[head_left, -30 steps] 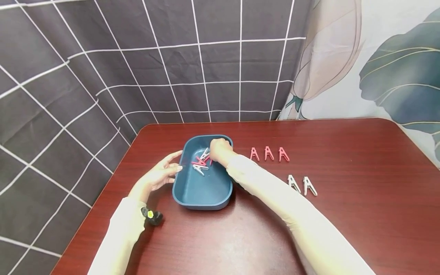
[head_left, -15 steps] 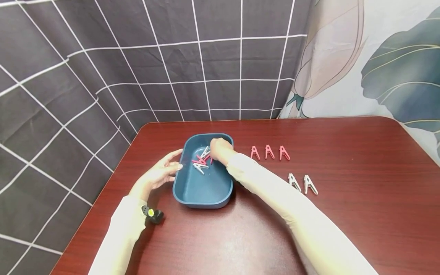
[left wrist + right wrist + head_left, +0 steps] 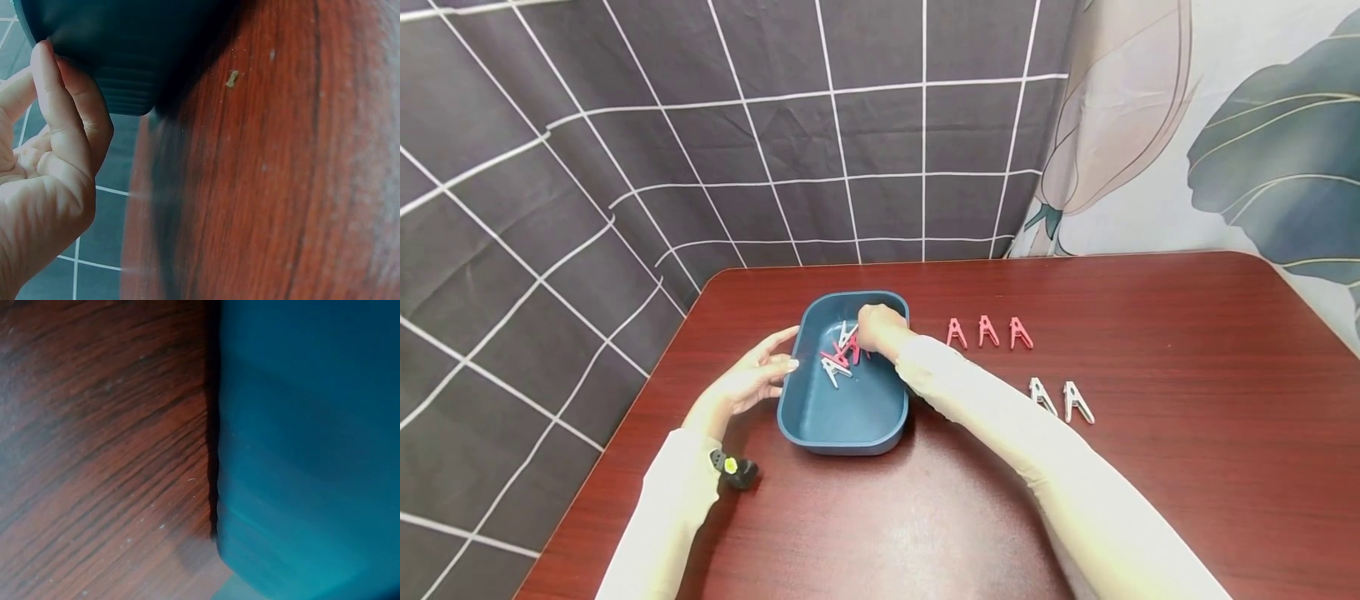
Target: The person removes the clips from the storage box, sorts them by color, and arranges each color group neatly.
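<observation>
Lying in the bin (image 3: 842,417) is a small jumble of clips (image 3: 854,348), red & white, each a slim A-shape w/ 2 splayed legs; the bin's blue, deep, oblong w/ rounded corners, standing on the dark red wood-grain surface (image 3: 820,517). Jumble sits toward the bin's far half, right next to the R grip (image 3: 883,329). 2 whites show OK, one at the far side, one at the near; reds overlap btwn them, so exact no. of reds is hard to make out. R grip is down in the bin's far right part, back of it up, fingertips hidden, so can't tell if it's holding a clip. L grip (image 3: 748,379) has a light grasp on the bin's left wall, thumb at the rim, other fingers agst the outer side. To the right of the bin: row of 3 red clips (image 3: 985,331) and, nearer the person, 2 white clips (image 3: 1070,397). R sleeve (image 3: 1000,421) runs v. close to the leftmost red and leftmost white. L wrist view: bin dark, cut off at top; L grip cut off at left edge. R wrist view: just blue bin wall + surface, blurred.
</observation>
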### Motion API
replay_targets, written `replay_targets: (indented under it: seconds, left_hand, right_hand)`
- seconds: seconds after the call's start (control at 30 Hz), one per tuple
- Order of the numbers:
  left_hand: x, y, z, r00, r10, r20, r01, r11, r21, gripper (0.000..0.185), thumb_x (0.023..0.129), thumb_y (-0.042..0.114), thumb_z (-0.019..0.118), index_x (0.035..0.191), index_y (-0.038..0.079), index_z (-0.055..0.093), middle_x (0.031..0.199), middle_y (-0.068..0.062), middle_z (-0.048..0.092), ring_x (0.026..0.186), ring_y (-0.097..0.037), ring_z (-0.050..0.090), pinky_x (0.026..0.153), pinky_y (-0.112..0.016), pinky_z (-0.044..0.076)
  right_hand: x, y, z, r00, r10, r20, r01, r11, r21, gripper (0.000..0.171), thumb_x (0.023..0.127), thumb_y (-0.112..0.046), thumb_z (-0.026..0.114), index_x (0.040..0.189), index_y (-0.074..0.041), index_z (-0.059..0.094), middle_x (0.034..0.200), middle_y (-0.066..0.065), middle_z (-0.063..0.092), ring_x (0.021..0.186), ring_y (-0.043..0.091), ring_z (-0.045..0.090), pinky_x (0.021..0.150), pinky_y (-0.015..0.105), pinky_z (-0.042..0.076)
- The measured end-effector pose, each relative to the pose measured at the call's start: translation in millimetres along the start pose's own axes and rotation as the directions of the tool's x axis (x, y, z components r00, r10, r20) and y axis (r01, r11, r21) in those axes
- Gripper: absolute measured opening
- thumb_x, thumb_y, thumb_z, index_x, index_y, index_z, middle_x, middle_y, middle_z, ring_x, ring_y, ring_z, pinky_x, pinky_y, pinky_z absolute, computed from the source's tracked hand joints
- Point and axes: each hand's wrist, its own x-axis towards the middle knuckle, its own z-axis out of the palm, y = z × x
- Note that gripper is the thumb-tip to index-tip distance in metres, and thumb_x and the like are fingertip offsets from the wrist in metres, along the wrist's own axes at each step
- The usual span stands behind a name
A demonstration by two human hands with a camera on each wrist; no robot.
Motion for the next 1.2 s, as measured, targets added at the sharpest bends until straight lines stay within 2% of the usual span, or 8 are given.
replay_targets:
  seconds: [0.13, 0.37, 0.53, 0.7, 0.8, 0.9, 1.03, 1.2]
  left_hand:
    - [0.2, -0.9, -0.2, 1.0, 0.005, 0.005, -0.005, 1.0, -0.007, 0.066, 0.097, -0.001, 0.047, 0.152, 0.017, 0.016, 0.101, 0.001, 0.066, 0.091, -0.013, 0.067, 0.075, -0.035, 0.056]
    - [0.5, -0.5, 0.8, 1.0, 0.005, 0.01, -0.005, 1.0, -0.002, 0.066, 0.097, -0.001, 0.046, 0.152, 0.017, 0.014, 0.101, 0.002, 0.066, 0.092, -0.013, 0.066, 0.076, -0.034, 0.056]
    - [0.2, 0.7, 1.5, 1.0, -0.011, -0.001, 0.011, 1.0, 0.014, 0.067, 0.096, 0.001, 0.048, 0.152, 0.017, 0.015, 0.1, 0.002, 0.066, 0.093, -0.013, 0.066, 0.077, -0.035, 0.056]
    - [-0.7, 2.1, 1.8, 1.0, -0.016, -0.008, 0.017, 0.999, 0.029, 0.067, 0.096, 0.002, 0.049, 0.152, 0.017, 0.015, 0.102, 0.001, 0.065, 0.094, -0.015, 0.066, 0.078, -0.036, 0.056]
    - [-1.1, 2.1, 2.2, 1.0, -0.016, -0.014, 0.016, 0.999, 0.028, 0.067, 0.097, 0.002, 0.049, 0.152, 0.018, 0.015, 0.103, 0.0, 0.066, 0.094, -0.015, 0.067, 0.077, -0.036, 0.056]
    - [-0.9, 1.4, 1.9, 1.0, -0.007, -0.013, 0.007, 1.0, 0.024, 0.067, 0.097, 0.002, 0.049, 0.152, 0.018, 0.015, 0.102, 0.0, 0.066, 0.093, -0.015, 0.067, 0.077, -0.035, 0.056]
    - [-0.4, -0.3, 1.0, 1.0, -0.001, -0.005, 0.001, 1.0, 0.019, 0.068, 0.096, 0.001, 0.048, 0.152, 0.016, 0.013, 0.102, 0.002, 0.067, 0.093, -0.014, 0.067, 0.076, -0.033, 0.056]
    - [-0.1, -2.2, 0.1, 1.0, 0.005, 0.004, -0.005, 1.0, 0.011, 0.068, 0.097, 0.001, 0.048, 0.152, 0.015, 0.012, 0.101, 0.001, 0.066, 0.092, -0.013, 0.066, 0.075, -0.032, 0.056]
  right_hand:
    - [-1, 1, 1, 1.0, -0.018, -0.011, 0.018, 1.0, 0.003, 0.009, 0.086, -0.01, 0.06, 0.087, -0.004, 0.066, 0.07, 0.007, 0.06, 0.059, 0.017, 0.059, 0.047, 0.024, 0.042]
    - [-4, 3, 1, 0.998, -0.035, -0.046, 0.035, 0.999, -0.007, 0.019, 0.089, -0.01, 0.056, 0.102, -0.002, 0.067, 0.09, 0.012, 0.067, 0.072, 0.02, 0.059, 0.056, 0.027, 0.045]
    - [-4, 3, 2, 0.996, -0.049, -0.071, 0.052, 0.998, 0.036, 0.016, 0.089, -0.009, 0.057, 0.099, -0.001, 0.066, 0.084, 0.011, 0.065, 0.069, 0.02, 0.058, 0.054, 0.027, 0.042]
    - [-6, 2, 0, 0.991, -0.066, -0.116, 0.077, 0.993, 0.089, 0.008, 0.087, -0.008, 0.059, 0.079, -0.003, 0.06, 0.064, 0.005, 0.05, 0.058, 0.018, 0.053, 0.049, 0.024, 0.037]
    - [-10, 1, -3, 0.987, -0.073, -0.142, 0.092, 0.987, 0.131, 0.026, 0.087, -0.009, 0.059, 0.063, -0.009, 0.048, 0.055, 0.001, 0.039, 0.051, 0.014, 0.047, 0.047, 0.023, 0.034]
    - [-14, 1, -7, 0.987, -0.076, -0.145, 0.104, 0.974, 0.199, 0.037, 0.087, -0.009, 0.06, 0.055, -0.011, 0.041, 0.049, -0.001, 0.036, 0.045, 0.012, 0.042, 0.044, 0.022, 0.031]
    - [-20, 2, -15, 0.982, -0.093, -0.166, 0.136, 0.953, 0.271, 0.03, 0.085, -0.009, 0.065, 0.057, -0.008, 0.054, 0.051, 0.001, 0.049, 0.046, 0.012, 0.048, 0.043, 0.021, 0.033]
    - [-29, 6, -25, 0.969, -0.101, -0.225, 0.169, 0.935, 0.31, 0.008, 0.081, -0.012, 0.072, 0.082, -0.004, 0.071, 0.075, 0.007, 0.069, 0.065, 0.016, 0.061, 0.057, 0.023, 0.044]
